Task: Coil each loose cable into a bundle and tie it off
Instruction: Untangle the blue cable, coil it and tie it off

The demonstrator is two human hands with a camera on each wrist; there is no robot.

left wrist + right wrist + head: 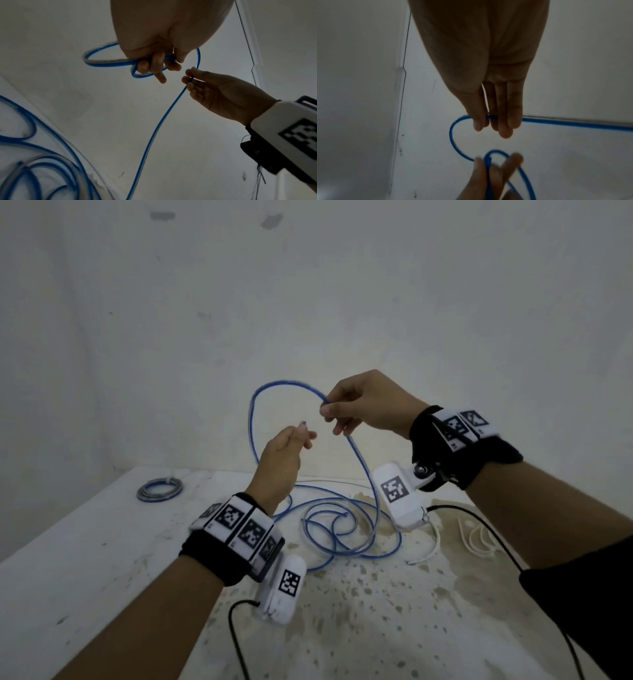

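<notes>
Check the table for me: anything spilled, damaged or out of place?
The table is blotched with brownish stains under and in front of the loose blue cable, like a dried spill or worn surface. Otherwise nothing odd: a coiled bundle lies far left.

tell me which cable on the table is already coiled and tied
The small grey-and-blue bundle at the table's far left. The blue cable sprawls loose, partly lifted by both hands; the white cable on the right lies uncoiled.

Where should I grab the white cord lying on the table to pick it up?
Probably pinch the white cord at its long curved stretch near the right wrist, coming down from above. That part lies alone on the table, apart from the blue cable loops, so nothing else lifts with it.
</notes>
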